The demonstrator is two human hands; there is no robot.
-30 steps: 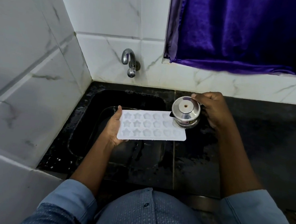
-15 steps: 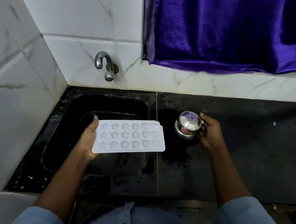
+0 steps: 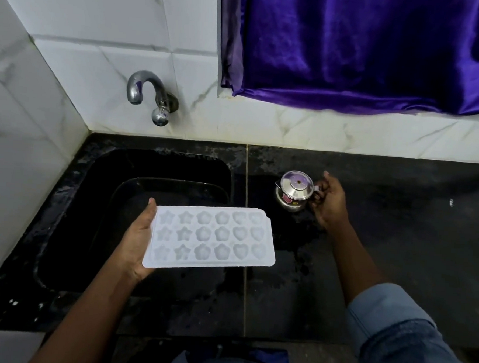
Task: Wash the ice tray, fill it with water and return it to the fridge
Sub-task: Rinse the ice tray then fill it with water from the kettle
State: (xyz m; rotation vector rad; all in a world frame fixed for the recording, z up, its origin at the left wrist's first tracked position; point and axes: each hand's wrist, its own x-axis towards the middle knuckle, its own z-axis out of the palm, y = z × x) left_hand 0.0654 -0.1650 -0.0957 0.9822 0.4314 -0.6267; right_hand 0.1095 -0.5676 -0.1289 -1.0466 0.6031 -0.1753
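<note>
1. A second ago the small steel pot (image 3: pixel 294 194) was held tilted over the right end of the ice tray (image 3: pixel 211 238); half a second ago it was already off to the right above the black counter (image 3: pixel 397 247). Now it is seen upright, resting on the counter or just above it; contact with the surface cannot be told.
2. The pot's handle is gripped by the right hand (image 3: pixel 328 202), fingers curled closed around it, so the pot has not yet been released.
3. From this change the pouring step is judged finished: the tray's star, flower and heart cavities appear glossy, as if filled, though the water level cannot be read clearly.
4. The tray is kept roughly level above the dark sink (image 3: pixel 91 200), in front of and below the wall tap (image 3: pixel 151 94), from which no water is seen running.
5. The tray is clamped at its left short end by the left hand (image 3: pixel 138 242), thumb on the top rim and fingers hidden beneath. Almost all of the tray extends rightward, unsupported, away from that grip.
6. With only one end held, spilling is judged the main risk on the way to the fridge, which is not in view.
</note>
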